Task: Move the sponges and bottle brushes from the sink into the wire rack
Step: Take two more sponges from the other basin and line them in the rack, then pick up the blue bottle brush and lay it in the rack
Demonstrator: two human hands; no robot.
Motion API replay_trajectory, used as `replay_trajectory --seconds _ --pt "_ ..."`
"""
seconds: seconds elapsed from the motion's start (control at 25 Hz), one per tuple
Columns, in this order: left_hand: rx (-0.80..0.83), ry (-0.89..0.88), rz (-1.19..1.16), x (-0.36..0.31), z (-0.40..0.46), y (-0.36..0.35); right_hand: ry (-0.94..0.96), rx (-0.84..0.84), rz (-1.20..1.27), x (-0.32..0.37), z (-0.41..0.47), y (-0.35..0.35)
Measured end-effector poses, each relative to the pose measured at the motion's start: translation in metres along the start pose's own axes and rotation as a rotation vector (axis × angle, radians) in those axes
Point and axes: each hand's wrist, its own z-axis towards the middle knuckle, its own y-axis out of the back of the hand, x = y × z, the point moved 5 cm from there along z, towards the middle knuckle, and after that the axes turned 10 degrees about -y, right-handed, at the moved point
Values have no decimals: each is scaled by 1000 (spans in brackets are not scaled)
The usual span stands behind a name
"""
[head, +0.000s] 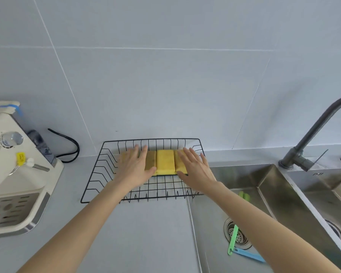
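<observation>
Brushes [237, 241], one green-handled and one blue-handled, lie in the sink [209, 223] near the drain, to the right of the wire rack [98, 170] and nearer the person. On the desk [146, 233] the rack holds a row of yellow sponges [165, 161] toward its far side. Left hand [135, 166] and right hand [195, 168] lie flat on the row's two ends, fingers [141, 152] straight, gripping nothing. Pressing unevenly could tip a sponge or slide the light rack; the brushes remain to be moved.
</observation>
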Motion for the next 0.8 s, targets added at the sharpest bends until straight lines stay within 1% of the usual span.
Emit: replay_trajectory --seconds 0.32,0.56,0.8 --pt "8 -92 -10 -92 -12 -2 -70 -20 -12 -70 -52 31" --pt "44 -155 -77 -167 -9 -25 -116 16 -50 -133 -82 38" --pt "83 -232 -60 -231 -2 -59 -167 45 -45 -197 -100 37"
